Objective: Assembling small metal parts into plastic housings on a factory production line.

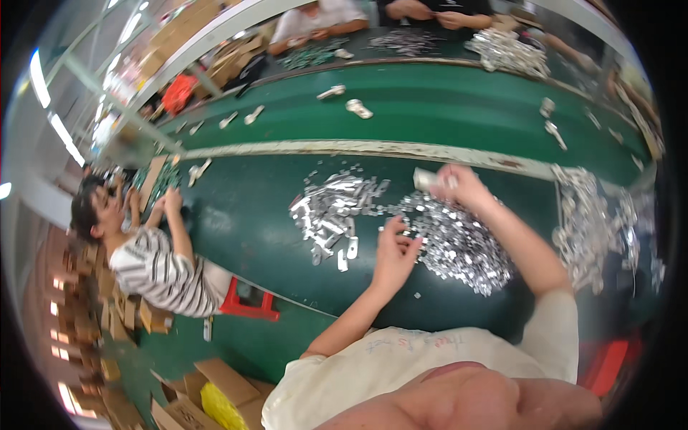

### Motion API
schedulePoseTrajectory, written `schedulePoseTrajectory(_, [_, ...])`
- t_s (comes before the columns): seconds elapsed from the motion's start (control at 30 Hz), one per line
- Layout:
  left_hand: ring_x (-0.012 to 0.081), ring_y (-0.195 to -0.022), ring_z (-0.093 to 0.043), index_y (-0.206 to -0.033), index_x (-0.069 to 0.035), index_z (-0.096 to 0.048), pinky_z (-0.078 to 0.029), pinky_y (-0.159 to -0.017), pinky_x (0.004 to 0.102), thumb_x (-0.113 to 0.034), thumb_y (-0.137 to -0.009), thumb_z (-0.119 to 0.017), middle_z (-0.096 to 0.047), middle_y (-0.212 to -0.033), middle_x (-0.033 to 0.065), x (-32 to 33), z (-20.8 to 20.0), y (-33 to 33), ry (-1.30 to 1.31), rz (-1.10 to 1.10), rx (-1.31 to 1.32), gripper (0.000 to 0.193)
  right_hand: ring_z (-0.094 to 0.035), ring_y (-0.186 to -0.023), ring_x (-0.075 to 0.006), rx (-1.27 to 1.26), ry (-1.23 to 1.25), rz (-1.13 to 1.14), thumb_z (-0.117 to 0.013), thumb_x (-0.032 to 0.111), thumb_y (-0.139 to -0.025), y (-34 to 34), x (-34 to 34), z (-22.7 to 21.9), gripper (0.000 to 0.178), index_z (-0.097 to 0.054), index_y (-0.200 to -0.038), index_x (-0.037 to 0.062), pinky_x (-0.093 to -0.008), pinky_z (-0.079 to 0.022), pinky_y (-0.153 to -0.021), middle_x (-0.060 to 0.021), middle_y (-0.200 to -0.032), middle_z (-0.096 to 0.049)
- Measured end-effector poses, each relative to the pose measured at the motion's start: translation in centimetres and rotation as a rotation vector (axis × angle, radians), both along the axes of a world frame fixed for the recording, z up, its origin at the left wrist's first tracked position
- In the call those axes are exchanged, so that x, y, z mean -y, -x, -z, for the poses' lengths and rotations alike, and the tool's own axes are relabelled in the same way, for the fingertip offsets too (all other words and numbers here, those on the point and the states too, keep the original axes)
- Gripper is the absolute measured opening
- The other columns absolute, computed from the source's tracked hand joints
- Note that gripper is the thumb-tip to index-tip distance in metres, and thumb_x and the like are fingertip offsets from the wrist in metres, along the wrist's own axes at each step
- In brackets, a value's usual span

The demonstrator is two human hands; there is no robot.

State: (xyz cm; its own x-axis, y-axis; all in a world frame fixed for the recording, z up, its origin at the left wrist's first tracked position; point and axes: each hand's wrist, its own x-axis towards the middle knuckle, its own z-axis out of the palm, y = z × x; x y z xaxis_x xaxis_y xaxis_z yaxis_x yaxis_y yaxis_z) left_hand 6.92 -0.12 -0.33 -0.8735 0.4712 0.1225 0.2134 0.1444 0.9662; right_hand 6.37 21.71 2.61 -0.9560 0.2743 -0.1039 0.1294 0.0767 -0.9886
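Note:
My right hand (461, 189) is closed around a whitish, blocky part (426, 179) above the far side of a heap of small shiny metal pieces (466, 247). Motion blurs that part, so its exact kind cannot be told. My left hand (396, 259) hovers at the heap's left edge, its fingers apart and slightly curled, with nothing visible between them. Left of it lies a second pile of longer silvery metal plates (333, 204) on the dark green worktable (244, 222).
Beyond a pale rail (373, 148) runs a green conveyor belt (287, 107) with scattered white parts. White parts (584, 226) are piled at the right. A co-worker in a striped shirt (161, 276) sits at the left; others work across the belt. Cardboard boxes (226, 380) stand lower left.

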Motion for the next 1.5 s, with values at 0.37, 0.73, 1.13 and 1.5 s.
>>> schedulePoseTrajectory(0.37, [0.0234, -0.095, -0.056, -0.102, 0.004, -0.056, -0.046, -0.082, 0.0313, -0.006, -0.087, -0.049, -0.056, -0.104, 0.0143, 5.2, -7.3, 0.1, -0.438, 0.294, 0.038, 0.019, -0.056, -0.098, -0.0265, -0.607, 0.133, -0.385, -0.043, 0.030, -0.092, -4.9, 4.1, -11.6, 0.039, -0.056, -0.106, -0.0039, -0.0369, -0.046, -0.080, -0.0199, -0.106, -0.057])
schedulePoseTrajectory(0.73, [0.0271, -0.099, -0.051, -0.105, 0.009, -0.046, -0.046, -0.084, 0.0395, -0.018, -0.091, -0.039, -0.052, -0.110, 0.0204, -0.2, -23.8, -5.9, -1.656, 0.579, -0.339, 0.031, -0.059, -0.068, -0.0190, -0.993, -0.210, -0.313, -0.045, 0.029, -0.089, -18.4, 1.5, -13.0, 0.035, -0.063, -0.073, 0.0032, -0.0293, -0.046, -0.058, -0.0090, -0.077, -0.063])
schedulePoseTrajectory(1.13, [0.0151, -0.087, -0.062, -0.102, 0.002, -0.061, -0.050, -0.082, 0.0292, -0.007, -0.078, -0.057, -0.064, -0.097, 0.0085, 5.9, -22.7, -1.9, -1.796, 0.878, -1.050, 0.026, -0.060, -0.055, -0.0189, -1.547, 0.071, -0.657, -0.046, 0.023, -0.089, -14.9, 3.9, -15.3, 0.038, -0.060, -0.059, 0.0037, -0.0265, -0.046, -0.050, -0.0089, -0.064, -0.062])
schedulePoseTrajectory(1.5, [0.0233, -0.076, -0.063, -0.088, -0.002, -0.062, -0.048, -0.068, 0.0309, -0.004, -0.076, -0.063, -0.065, -0.087, 0.0107, 7.7, -6.7, 5.0, 0.371, 0.016, -0.487, 0.012, -0.052, -0.094, -0.0300, 0.006, -1.222, -0.219, -0.069, 0.021, -0.071, -8.6, 0.9, -2.8, 0.039, -0.057, -0.105, 0.0057, -0.0355, -0.044, -0.079, -0.0117, -0.099, -0.053])
